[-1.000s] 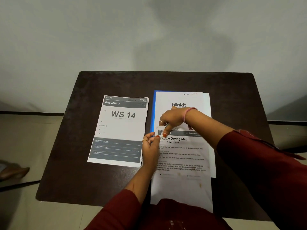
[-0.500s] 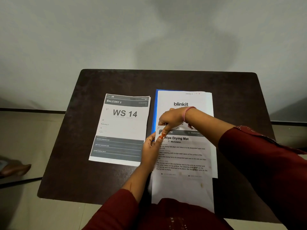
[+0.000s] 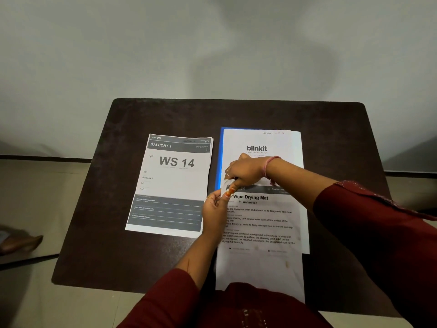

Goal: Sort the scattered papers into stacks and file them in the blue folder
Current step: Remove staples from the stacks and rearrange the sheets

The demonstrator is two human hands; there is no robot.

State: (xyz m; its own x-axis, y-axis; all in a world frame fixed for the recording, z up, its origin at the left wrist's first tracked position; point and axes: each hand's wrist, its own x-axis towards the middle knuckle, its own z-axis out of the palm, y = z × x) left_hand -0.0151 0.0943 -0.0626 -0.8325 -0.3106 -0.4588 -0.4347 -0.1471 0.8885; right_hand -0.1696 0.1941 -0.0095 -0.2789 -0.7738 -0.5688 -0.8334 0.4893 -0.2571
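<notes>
The blue folder point(image 3: 219, 157) lies on the right half of the dark table point(image 3: 331, 138), showing only as a blue strip along its left edge. A "blinkit" sheet point(image 3: 267, 143) covers it. Over that sheet's lower part lies a "Wipe Drying Mat" paper point(image 3: 260, 223), reaching past the table's near edge. My left hand point(image 3: 214, 214) pinches this paper's top left corner and lifts it a little. My right hand point(image 3: 243, 171) reaches across and pinches the same corner from above with curled fingers. A "WS 14" stack point(image 3: 172, 183) rests to the left.
A pale wall stands behind the table's far edge point(image 3: 236, 100). Beige floor shows on both sides. Low at the far left edge a person's foot point(image 3: 21, 242) is on the floor.
Both hands stay at the top left corner of the "Wipe Drying Mat" paper. The corner has curled up slightly between the fingers, and the camera has shifted a little.
</notes>
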